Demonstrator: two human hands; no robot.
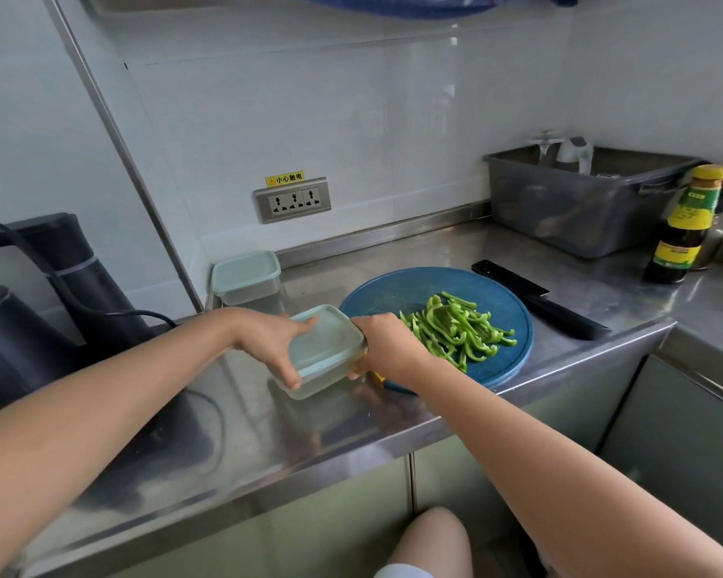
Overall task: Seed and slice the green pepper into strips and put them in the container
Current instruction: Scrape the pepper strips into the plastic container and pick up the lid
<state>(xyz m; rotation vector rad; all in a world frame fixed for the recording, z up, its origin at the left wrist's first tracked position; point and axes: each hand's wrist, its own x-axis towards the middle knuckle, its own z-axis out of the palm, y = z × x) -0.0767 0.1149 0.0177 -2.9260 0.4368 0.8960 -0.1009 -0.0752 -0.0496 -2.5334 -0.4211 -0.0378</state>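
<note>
Hands, left and right, grip lidded container (fingers curled); pepper strips on board.

The one view looks from the person's head, forward and steeply down across the desk toward the tiled wall behind it, where a socket sits a little left of centre. It is close in. Both forearms run up from the bottom corners, and the left hand and right hand meet on the container near the middle of the frame. The tilt takes in the desk's front edge and a knee at the bottom. The wide lens bends the desk's edge. A bin stands at the far right.
</note>
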